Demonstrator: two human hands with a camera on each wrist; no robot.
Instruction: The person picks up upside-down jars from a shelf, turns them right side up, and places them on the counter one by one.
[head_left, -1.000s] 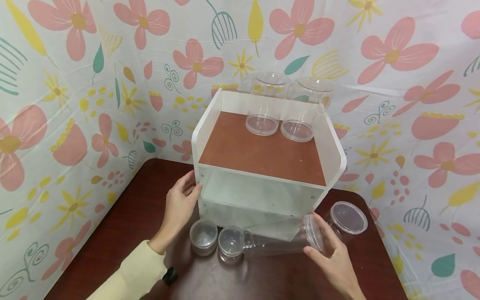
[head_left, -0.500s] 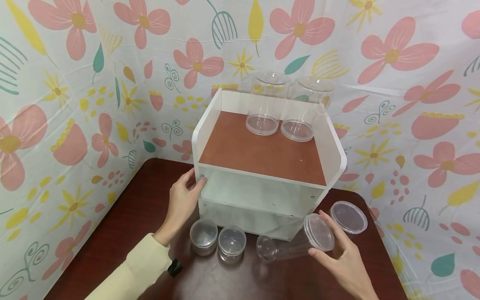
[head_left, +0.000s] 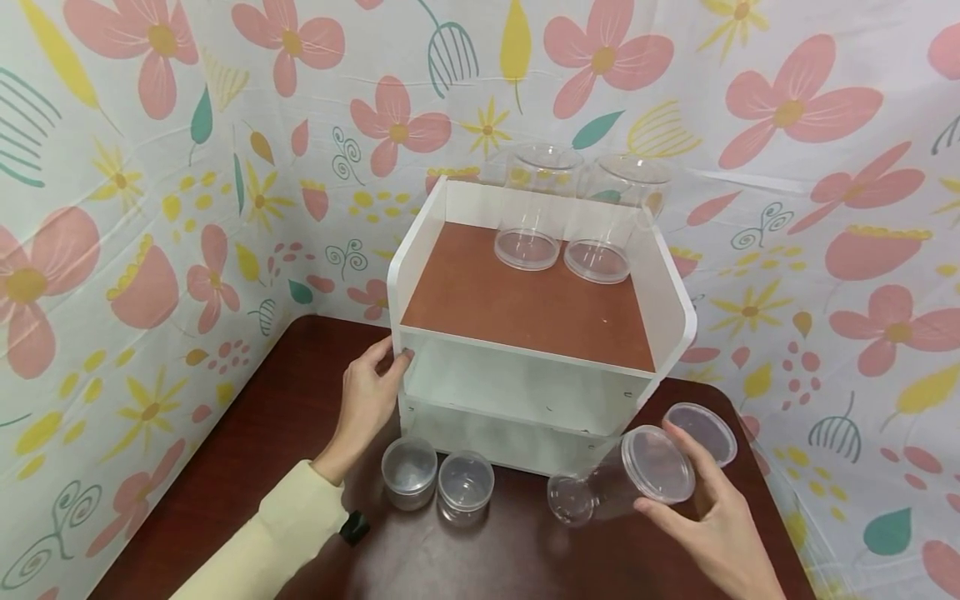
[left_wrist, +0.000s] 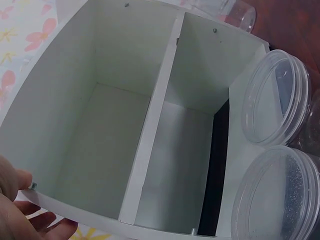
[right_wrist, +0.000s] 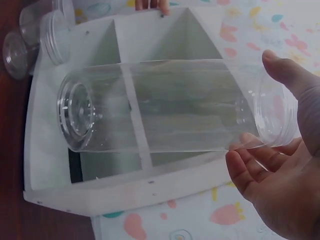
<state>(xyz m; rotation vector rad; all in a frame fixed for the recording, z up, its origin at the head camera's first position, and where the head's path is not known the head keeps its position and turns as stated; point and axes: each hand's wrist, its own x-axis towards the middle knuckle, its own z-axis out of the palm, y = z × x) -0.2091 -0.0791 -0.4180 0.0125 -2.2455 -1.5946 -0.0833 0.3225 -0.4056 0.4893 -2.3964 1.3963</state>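
My right hand (head_left: 716, 512) grips a tall clear plastic jar (head_left: 611, 483) round its lidded end. The jar is tilted, its base towards the left, in front of the shelf's lower right corner. In the right wrist view the jar (right_wrist: 165, 107) spans across the shelf's compartments, thumb above and fingers below. My left hand (head_left: 369, 396) holds the left side panel of a white shelf unit (head_left: 517, 375), thumb on the front edge; its other fingers are partly hidden behind the panel. Two small clear jars (head_left: 408, 473) stand on the table below the shelf front.
Two tall clear jars (head_left: 528, 208) stand on the shelf's brown top (head_left: 517, 308), towards the back. Another clear jar with a round lid (head_left: 701, 433) stands right of the shelf, partly behind my right hand. A flower-patterned cloth (head_left: 300, 125) hangs behind the dark table (head_left: 300, 367).
My right hand has drawn the tall jar to the right, away from the small jars, turning its lid more towards the head camera. The left hand still holds the shelf panel.
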